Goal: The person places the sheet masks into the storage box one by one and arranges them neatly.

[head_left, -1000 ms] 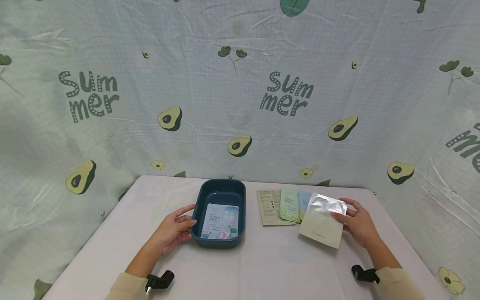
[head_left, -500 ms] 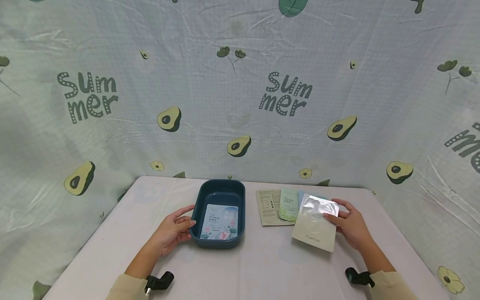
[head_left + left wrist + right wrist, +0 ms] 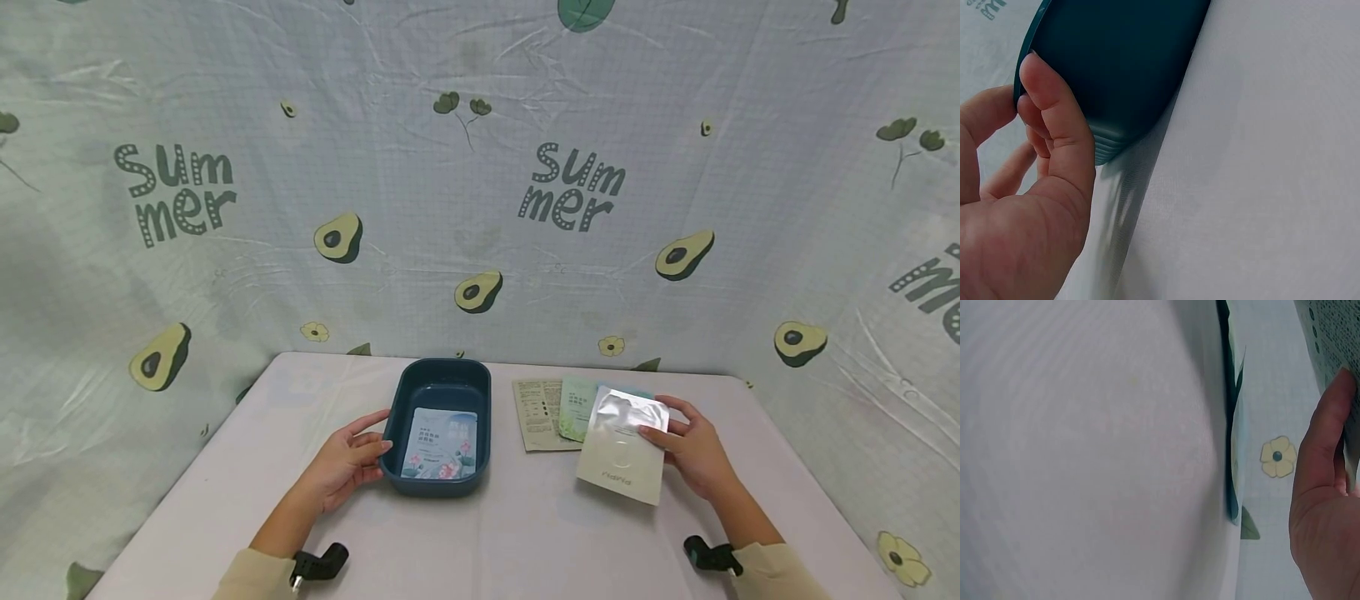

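Note:
The left hand (image 3: pixel 341 462) pinches the left rim of a dark blue rectangular tray (image 3: pixel 486 425) between thumb and fingers. In the left wrist view the tray's outer side (image 3: pixel 1122 56) shows beyond that thumb. A light blue sheet mask packet (image 3: pixel 441 442) with pink flowers lies inside the tray. To the right, the right hand (image 3: pixel 699 454) holds a cream sheet mask packet (image 3: pixel 618 458) with a silver foil top by its right edge, thumb on the near face. The held packet's printed back (image 3: pixel 1338 337) shows in the right wrist view.
Behind the held packet, a green packet (image 3: pixel 576 408) overlaps a beige printed packet (image 3: pixel 536 415); a blue one (image 3: pixel 633 392) is mostly hidden. All lie on a pale pink-white tabletop (image 3: pixel 525 533). An avocado-print cloth (image 3: pixel 420 183) stands behind the table.
The right hand has moved left with the cream packet, which now covers more of the green and blue packets. The left hand and tray have stayed in place.

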Demonstrator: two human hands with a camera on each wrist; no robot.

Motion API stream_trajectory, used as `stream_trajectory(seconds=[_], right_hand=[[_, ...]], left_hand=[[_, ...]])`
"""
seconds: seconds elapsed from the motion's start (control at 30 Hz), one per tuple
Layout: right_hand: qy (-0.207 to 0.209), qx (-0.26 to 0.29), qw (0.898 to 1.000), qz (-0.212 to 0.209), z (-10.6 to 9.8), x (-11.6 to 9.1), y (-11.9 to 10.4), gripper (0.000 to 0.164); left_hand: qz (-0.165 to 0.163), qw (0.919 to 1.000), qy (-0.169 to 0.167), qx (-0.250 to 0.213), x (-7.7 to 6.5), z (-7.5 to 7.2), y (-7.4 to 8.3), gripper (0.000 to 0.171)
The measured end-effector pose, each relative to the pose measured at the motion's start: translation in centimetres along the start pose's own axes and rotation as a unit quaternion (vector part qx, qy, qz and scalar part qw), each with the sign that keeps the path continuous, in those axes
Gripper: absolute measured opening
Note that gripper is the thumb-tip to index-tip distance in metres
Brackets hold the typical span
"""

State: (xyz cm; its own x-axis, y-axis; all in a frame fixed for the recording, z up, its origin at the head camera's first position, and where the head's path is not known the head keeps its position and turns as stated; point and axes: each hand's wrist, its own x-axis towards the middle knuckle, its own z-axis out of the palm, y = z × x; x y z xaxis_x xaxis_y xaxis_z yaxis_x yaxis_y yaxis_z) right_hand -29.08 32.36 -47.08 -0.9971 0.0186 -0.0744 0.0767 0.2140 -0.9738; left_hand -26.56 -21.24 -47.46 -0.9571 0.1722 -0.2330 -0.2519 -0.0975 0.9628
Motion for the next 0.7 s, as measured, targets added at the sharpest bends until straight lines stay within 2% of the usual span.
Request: stream_trajectory(seconds=[0.33, 0.7], right_hand=[[0.006, 0.02, 1.0, -0.002, 0.7, -0.1, -0.6, 0.089], [0.021, 0.016, 1.0, 0.004, 1.3, -0.1, -0.8, 0.089]], left_hand=[[-0.001, 1.0, 0.006, 0.002, 0.0, 0.0, 0.0, 0.067], [0.001, 1.0, 0.002, 0.0, 0.0, -0.1, -0.1, 0.067]])
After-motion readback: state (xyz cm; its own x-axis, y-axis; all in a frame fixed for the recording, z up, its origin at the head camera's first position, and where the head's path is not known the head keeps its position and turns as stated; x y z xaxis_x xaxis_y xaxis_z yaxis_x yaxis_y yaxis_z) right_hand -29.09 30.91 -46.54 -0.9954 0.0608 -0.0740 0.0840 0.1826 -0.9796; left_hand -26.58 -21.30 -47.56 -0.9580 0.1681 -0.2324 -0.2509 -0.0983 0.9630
